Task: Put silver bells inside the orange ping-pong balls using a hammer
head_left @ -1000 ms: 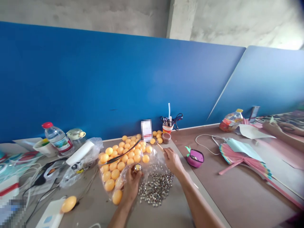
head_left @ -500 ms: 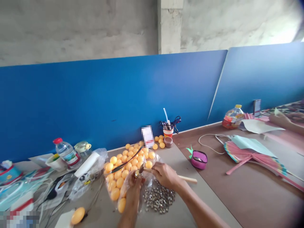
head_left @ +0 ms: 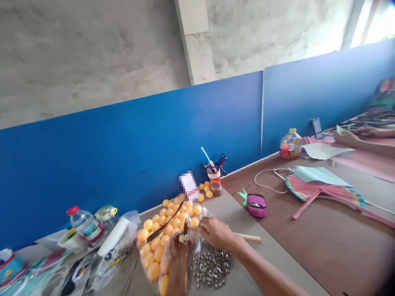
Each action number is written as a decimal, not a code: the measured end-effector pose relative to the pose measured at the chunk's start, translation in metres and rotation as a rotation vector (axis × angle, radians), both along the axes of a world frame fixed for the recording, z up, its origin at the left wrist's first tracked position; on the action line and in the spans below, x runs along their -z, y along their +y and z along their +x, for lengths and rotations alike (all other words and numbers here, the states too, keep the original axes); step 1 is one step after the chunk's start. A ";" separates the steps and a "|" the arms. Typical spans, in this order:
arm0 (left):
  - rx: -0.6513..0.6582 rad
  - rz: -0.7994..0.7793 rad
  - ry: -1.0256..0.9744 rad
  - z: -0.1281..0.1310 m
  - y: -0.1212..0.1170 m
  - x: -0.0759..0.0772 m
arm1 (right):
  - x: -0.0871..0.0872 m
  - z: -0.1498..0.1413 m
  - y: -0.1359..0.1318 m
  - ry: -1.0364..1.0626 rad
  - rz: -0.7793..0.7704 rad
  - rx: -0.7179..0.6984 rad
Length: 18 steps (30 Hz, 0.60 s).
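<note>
Left hand (head_left: 178, 255) pinches a shiny piece (head_left: 182, 238); right hand (head_left: 216, 231) grips a wooden-handled tool (head_left: 249, 238), its dark tip beside the piece, contact unclear. Near the 2 hands, metal beads (head_left: 211, 267) lie heaped on the surface (head_left: 249, 273); orange balls (head_left: 153, 271) lie leftward. Farther out: a cup (head_left: 214, 176) behind, a purple pouch (head_left: 256, 211) rightward.

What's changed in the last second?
The right hand brought the brush back from near the jar, toward the left hand; its tip is now at the metal piece there, contact unclear. The view tilted. Nothing was visibly picked up or let go.

Unchanged: both grips; the beads, balls and purple pouch lie as before.
</note>
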<state>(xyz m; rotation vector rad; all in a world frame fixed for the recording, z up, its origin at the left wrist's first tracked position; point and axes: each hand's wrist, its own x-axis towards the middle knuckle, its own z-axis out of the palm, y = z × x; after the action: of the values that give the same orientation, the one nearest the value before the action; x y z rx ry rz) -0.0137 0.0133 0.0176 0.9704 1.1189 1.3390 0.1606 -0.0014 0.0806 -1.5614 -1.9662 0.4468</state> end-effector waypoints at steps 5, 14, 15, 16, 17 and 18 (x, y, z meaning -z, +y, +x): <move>-0.021 -0.034 -0.169 0.000 0.005 0.002 | 0.003 0.000 0.004 0.038 0.019 0.038; 0.050 -0.073 -0.200 -0.006 0.010 0.001 | -0.006 -0.008 0.000 -0.024 0.078 -0.063; 0.048 -0.065 -0.193 -0.006 0.010 0.001 | -0.005 -0.009 -0.001 -0.022 0.087 -0.059; 0.042 -0.063 -0.178 -0.005 0.010 0.001 | -0.004 -0.010 -0.001 -0.026 0.085 -0.060; 0.041 -0.069 -0.150 -0.005 0.010 0.002 | -0.003 -0.011 -0.001 -0.033 0.076 -0.067; 0.023 -0.072 -0.100 -0.005 0.011 0.003 | -0.001 -0.012 -0.001 -0.042 0.068 -0.075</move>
<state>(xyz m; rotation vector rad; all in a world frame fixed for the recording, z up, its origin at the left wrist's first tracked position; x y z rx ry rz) -0.0185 0.0244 0.0146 0.8521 1.0698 1.3056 0.1483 -0.0021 0.0818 -1.4705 -2.0553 0.3765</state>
